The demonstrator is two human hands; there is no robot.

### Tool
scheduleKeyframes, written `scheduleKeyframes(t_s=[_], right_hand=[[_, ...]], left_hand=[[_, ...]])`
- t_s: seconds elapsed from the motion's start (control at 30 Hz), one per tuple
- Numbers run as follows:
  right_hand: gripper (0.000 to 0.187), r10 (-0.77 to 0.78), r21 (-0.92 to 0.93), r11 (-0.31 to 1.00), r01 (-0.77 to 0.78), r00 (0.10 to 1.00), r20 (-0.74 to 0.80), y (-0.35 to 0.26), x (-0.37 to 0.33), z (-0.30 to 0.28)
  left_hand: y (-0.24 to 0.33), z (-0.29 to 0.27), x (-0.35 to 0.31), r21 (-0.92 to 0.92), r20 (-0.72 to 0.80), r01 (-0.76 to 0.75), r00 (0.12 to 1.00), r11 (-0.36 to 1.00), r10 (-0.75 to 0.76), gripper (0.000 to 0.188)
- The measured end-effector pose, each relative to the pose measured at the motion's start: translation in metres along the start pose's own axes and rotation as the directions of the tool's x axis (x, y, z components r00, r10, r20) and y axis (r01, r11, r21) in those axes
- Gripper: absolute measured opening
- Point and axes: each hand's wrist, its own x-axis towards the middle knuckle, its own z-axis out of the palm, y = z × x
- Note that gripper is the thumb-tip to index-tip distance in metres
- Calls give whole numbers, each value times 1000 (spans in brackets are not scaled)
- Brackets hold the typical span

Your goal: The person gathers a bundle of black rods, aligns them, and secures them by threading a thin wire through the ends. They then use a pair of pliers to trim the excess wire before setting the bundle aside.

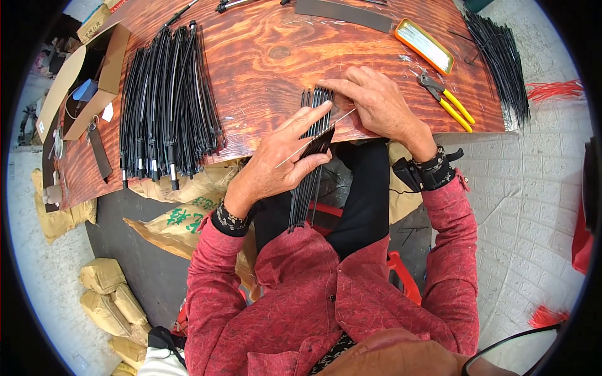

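Observation:
My left hand (280, 152) is closed around a bundle of thin black umbrella ribs (303, 194), its thumb and forefinger stretched along either side. The ribs run from over my lap up to the table edge. A thin pale wire (290, 159) slants across the bundle, from below my left hand towards my right hand. My right hand (380, 103) rests over the table edge, its forefinger stretched out against the far tips of the ribs. Its other fingers are bent, and its thumb is hidden beneath the hand.
On the wooden table (251, 69), black umbrella frames (166, 106) are piled left beside a cardboard box (94, 94). Yellow-handled pliers (453, 106) and an orange tray of thin pale wires (425, 45) lie right. More black ribs (498, 62) hang over the right edge. Brown sacks (100, 276) line the floor.

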Motion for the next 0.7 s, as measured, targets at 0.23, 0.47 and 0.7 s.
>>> scheduleKeyframes(t_s=[0.23, 0.47, 0.7], right_hand=[[47, -2, 51, 999, 3, 1000, -19, 3, 0, 0], [44, 17, 98, 995, -14, 1000, -26, 4, 1, -1], [43, 25, 106, 994, -23, 1000, -14, 6, 1, 0]], left_hand=[[0, 0, 0, -9, -5, -5, 1000, 1000, 5, 37], [0, 0, 0, -19, -6, -1, 1000, 1000, 1, 37], [-3, -1, 0, -18, 14, -11, 1000, 1000, 11, 39]])
